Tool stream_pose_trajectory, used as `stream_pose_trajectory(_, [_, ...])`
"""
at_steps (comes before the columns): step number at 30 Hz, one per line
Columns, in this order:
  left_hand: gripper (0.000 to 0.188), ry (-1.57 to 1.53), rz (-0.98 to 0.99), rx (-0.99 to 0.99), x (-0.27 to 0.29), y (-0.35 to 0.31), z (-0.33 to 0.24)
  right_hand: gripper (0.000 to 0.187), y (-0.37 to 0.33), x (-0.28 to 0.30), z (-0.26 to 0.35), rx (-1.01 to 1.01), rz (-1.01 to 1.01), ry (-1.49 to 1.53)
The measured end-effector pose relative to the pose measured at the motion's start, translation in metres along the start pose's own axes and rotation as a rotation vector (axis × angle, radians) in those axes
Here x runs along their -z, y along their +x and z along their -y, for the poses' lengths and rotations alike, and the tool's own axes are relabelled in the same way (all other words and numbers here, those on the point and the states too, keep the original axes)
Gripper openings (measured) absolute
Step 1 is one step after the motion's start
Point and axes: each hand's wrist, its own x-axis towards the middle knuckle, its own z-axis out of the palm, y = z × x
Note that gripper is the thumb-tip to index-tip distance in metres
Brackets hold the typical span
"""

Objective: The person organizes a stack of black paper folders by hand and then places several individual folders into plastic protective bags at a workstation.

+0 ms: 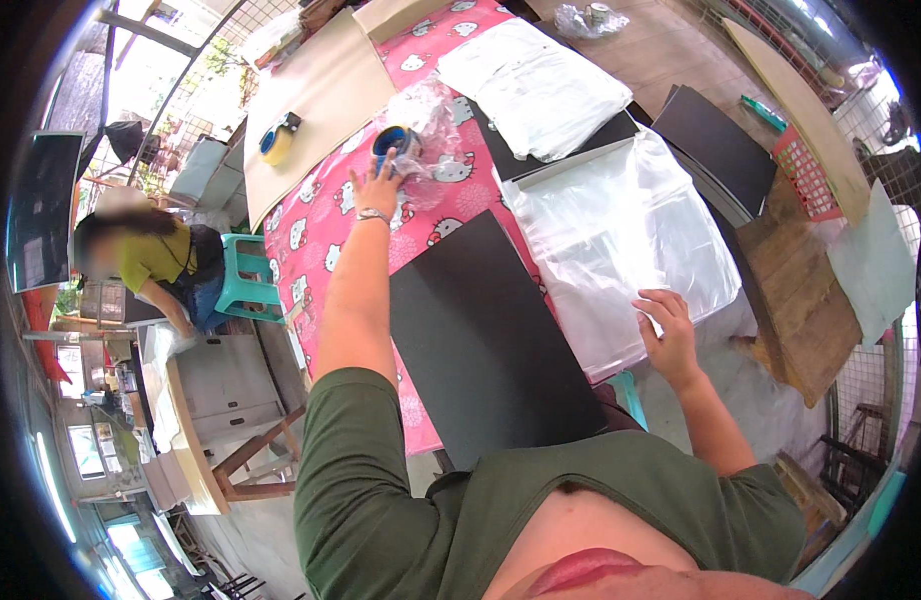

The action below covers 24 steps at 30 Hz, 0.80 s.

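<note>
My left hand (378,192) reaches far across the table, fingers spread. Its fingertips are at the near side of a blue tape roll (393,140); whether they touch it is hard to tell. Crumpled clear plastic (436,120) lies against that roll. Loosely bent and apart, the fingers of my right hand (667,328) are over the lower right edge of a stack of clear plastic bags (611,235), holding nothing I can see. A flat black board (486,340) lies at an angle between my arms, close to my body.
Pink patterned cloth (311,215) covers the table. A yellow-and-blue tape dispenser (278,143) sits at the far left. White plastic sheets (536,85) and black boards (716,150) lie beyond. A red basket (809,175) stands right. Another person (161,250) sits left, near a teal stool (246,280).
</note>
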Motion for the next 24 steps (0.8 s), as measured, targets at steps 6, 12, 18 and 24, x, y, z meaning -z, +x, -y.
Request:
stream_pose_trajectory(6, [0.032,-0.141,0.109,-0.09,0.017,-0.005,-0.011,0.022,0.015,-0.014,-0.007,0.052,0.059,-0.004])
stream_pose_trajectory(12, [0.031,-0.907,0.109,-0.17,0.037,-0.089,-0.025,0.031,0.018,-0.017,-0.008,0.056,0.482,-0.036])
stream_pose_trajectory(18, [0.032,-1.116,-0.126,0.164,0.093,-0.267,-0.076,0.019,0.02,-0.034,-0.05,0.248,0.454,-0.172])
stream_pose_trajectory(24, [0.028,-1.624,-0.117,0.695,0.076,-0.421,-0.125,0.015,0.01,-0.032,-0.033,0.092,0.218,0.122])
